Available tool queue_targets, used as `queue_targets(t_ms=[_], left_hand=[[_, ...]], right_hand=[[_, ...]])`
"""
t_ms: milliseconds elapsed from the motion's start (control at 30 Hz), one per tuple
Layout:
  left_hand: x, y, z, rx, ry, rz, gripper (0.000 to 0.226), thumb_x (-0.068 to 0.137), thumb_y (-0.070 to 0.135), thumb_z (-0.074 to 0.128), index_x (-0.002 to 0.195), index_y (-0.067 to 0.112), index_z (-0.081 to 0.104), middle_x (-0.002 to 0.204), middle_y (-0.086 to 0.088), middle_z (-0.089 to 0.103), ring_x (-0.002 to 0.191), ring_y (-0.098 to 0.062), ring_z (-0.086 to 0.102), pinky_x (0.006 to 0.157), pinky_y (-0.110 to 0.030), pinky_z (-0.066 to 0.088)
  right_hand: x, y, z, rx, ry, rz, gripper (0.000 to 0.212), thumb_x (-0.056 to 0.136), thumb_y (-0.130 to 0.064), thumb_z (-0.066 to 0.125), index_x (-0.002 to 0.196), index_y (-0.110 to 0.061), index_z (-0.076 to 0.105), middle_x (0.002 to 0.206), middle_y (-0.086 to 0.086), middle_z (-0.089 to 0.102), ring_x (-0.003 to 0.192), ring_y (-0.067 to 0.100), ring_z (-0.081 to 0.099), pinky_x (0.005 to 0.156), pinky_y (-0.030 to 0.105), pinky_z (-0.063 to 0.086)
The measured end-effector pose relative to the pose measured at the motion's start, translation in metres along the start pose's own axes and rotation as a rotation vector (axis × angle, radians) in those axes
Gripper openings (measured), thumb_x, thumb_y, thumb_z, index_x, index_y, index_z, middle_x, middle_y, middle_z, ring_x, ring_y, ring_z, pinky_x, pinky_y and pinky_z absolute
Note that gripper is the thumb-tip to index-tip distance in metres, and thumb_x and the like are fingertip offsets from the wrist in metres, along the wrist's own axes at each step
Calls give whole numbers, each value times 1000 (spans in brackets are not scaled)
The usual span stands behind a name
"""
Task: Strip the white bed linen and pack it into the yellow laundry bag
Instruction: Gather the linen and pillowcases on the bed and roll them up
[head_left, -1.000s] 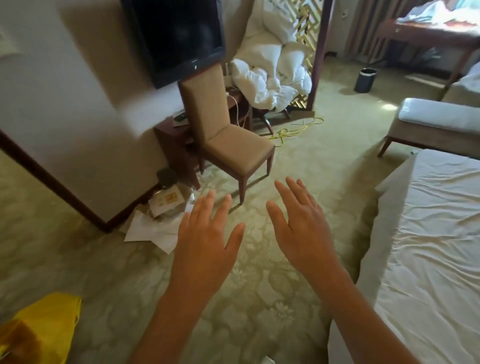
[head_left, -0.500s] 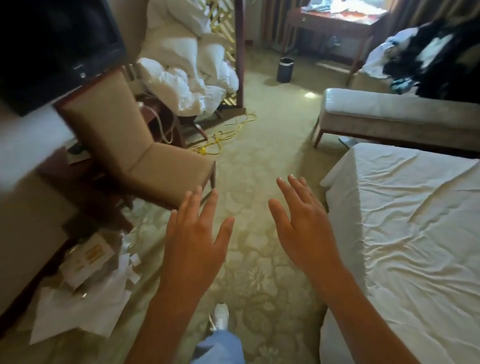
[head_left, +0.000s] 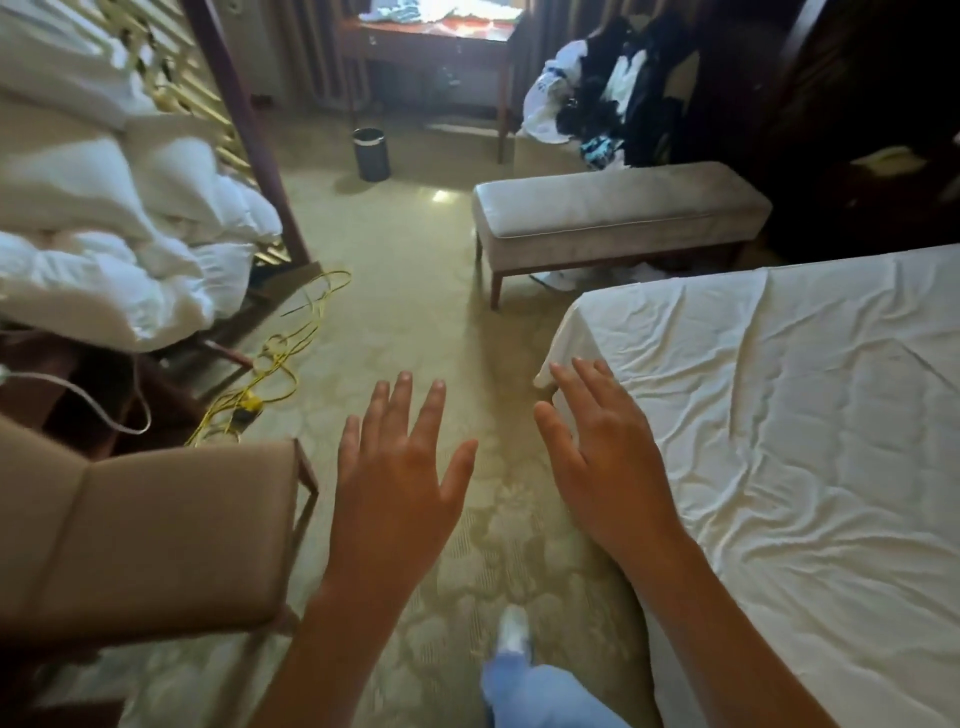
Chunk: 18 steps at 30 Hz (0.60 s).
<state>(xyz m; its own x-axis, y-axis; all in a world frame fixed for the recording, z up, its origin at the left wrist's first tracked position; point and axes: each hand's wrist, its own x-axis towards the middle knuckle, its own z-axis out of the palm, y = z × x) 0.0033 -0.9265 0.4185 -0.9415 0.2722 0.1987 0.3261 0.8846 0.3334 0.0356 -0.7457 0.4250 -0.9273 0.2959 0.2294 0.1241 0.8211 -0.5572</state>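
We are reaching with our left hand (head_left: 400, 499) and right hand (head_left: 613, 467), both spread and empty, toward the sheet (head_left: 779, 415) covering the bed, risking tripping on the yellow cord (head_left: 280, 358) underfoot.

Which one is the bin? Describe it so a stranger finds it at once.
Start at the bed on the right, then look past the padded bench at its foot toward the desk at the far wall. The bin stands on the carpet left of the bench, below the desk: a small dark cylinder, the only round upright thing there.
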Motion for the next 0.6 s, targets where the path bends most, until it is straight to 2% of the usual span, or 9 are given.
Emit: queue_targets(t_ms=[233,333,400,533,600], left_hand=[[177,-13,55,59,-13,83,71,94,60,24,151,21,40,157,-12,37,148,-30,29,117,-53,24],[265,-11,69,90,-58,90,76,91,64,20,153,23,35,160,-11,32,150,-29,24,120,-52,16],[320,-9,69,104,-33,90,77,91,65,21,153,22,36,160,-12,33,150,-29,24,120,-52,16],[409,-19,72,106,12,23,76,92,64,25,152,20,39,158,-13,35,149,-31,27,118,-55,18],[439,-32,77,88,10,-22,76,92,65,25,151,21,40,158,-13,36,149,-32,27,118,-55,17]], right_hand=[[157,45,52,-43,82,42,70,93,-60,21,148,-23,45,159,2,34,151,17,18,124,40,14],[232,58,65,-59,88,52,69,94,-62,24,148,-24,45,162,1,28,153,17,12,121,36,5],[281,63,69,-52,94,54,69,94,-63,26,148,-25,45,163,0,26,153,17,10,121,36,3],[386,64,83,-52,54,-11,72,93,-66,26,150,-26,41,164,0,24,153,16,7,124,44,6],[427,60,94,-40,27,-44,73,93,-67,26,151,-25,41,164,0,22,153,16,6,124,43,4]])
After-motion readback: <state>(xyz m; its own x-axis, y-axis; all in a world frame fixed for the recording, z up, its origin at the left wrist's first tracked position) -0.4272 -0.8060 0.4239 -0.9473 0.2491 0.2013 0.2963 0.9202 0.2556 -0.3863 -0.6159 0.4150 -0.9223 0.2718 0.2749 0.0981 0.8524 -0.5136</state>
